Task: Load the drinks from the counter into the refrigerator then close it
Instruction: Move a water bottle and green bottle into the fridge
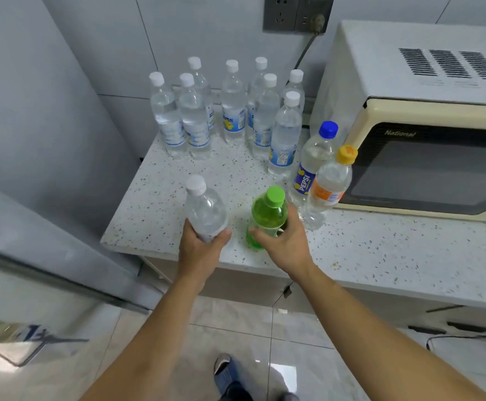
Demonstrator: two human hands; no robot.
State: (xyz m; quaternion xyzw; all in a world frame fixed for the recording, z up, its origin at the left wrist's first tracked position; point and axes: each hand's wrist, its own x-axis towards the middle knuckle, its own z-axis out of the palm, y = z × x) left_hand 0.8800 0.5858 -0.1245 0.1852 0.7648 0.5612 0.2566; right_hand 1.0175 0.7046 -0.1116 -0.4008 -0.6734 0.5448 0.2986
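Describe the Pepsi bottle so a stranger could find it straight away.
Start at the cream microwave on the speckled counter. Just off its front left corner two bottles stand side by side; the Pepsi bottle is the one farther from the microwave door. Only it has a blue cap and blue label; its neighbour, the orange-label bottle, has a yellow cap.

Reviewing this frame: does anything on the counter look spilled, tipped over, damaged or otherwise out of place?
Nothing stands out. The bottles on the counter stand upright and capped, with no liquid visible around them. The left hand grips a clear water bottle, tilted only because it is held; the right hand grips the green bottle.
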